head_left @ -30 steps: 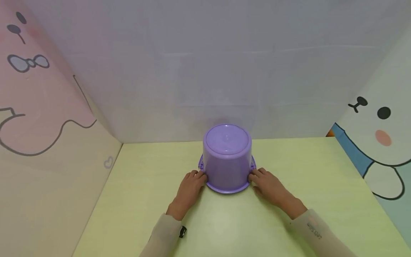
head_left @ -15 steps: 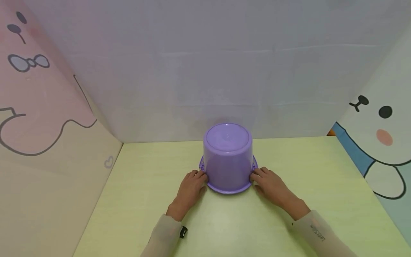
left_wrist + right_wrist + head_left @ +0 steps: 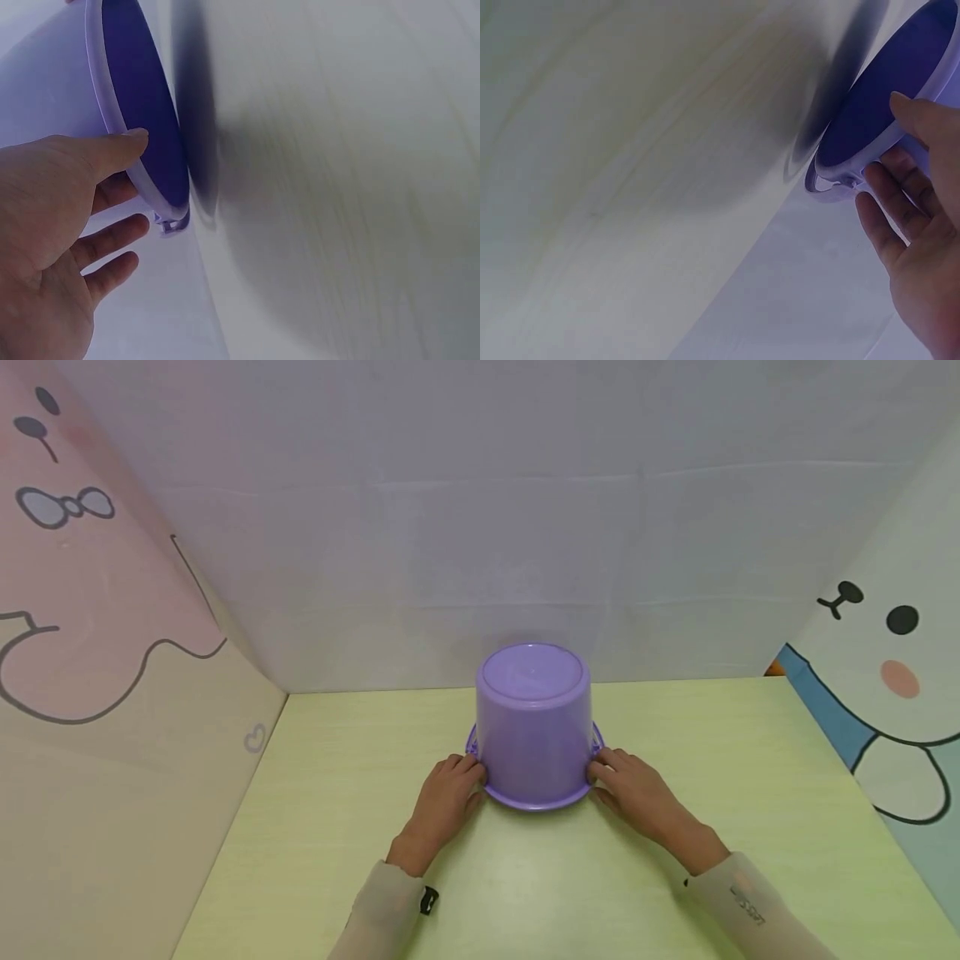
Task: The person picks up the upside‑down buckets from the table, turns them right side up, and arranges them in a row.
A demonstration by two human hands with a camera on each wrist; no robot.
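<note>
A purple plastic bucket (image 3: 534,743) is upside down at the middle of the table, its round base facing up. Both wrist views show its rim tilted off the surface on the near side, with the dark inside visible. My left hand (image 3: 444,802) pinches the rim at the left, thumb over the edge, as the left wrist view shows. On the opposite side my right hand (image 3: 637,797) pinches the rim, its thumb (image 3: 904,109) against the inner edge. A purple handle (image 3: 597,737) shows behind the bucket near the right hand.
The pale yellow-green table (image 3: 360,743) ends at a grey-white back wall (image 3: 360,552) just behind the bucket. A pink and cream panel (image 3: 112,593) with a cartoon figure stands at the left, and another cartoon panel (image 3: 885,710) at the right.
The bucket has tilted slightly: its base has risen a little in the head view. The right hand has shifted slightly right with the rim; the left hand has barely moved.
</note>
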